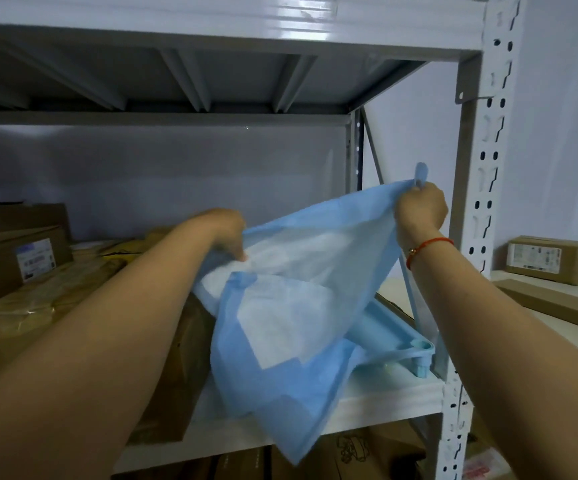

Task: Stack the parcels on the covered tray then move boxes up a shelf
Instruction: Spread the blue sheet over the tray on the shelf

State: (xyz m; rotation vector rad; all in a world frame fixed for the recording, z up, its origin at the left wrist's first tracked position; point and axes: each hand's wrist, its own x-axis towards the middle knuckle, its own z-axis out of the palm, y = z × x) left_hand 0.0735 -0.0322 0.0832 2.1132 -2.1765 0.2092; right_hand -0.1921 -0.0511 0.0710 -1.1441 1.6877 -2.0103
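1. Your left hand (228,233) is clenched on the upper left edge of the blue cover sheet (294,306), fingers curled under the fabric.
2. Your right hand (419,209) pinches the sheet's top right corner in a closed fist, held higher than the left; a red bracelet (426,247) circles that wrist.
3. The sheet hangs stretched between both hands, its top edge sloping up from left to right. Its long axis runs downward, and the lowest corner droops past the front lip of the shelf (367,407).
4. The pale blue tray (401,336) sits on the shelf at its right end, just beside the slotted upright (488,168). Its near right corner and one short leg show; the rest is hidden behind the sheet. Its visible rim runs from back left to front right.
5. Brown parcels (27,251) lie piled on the left part of the same shelf, behind your left forearm, one with a white label facing you.
6. A small cardboard box (547,259) stands on the neighbouring shelf to the right, well apart from the tray, with a long flat carton (557,303) in front of it.
7. More boxes (349,452) show on the level below.
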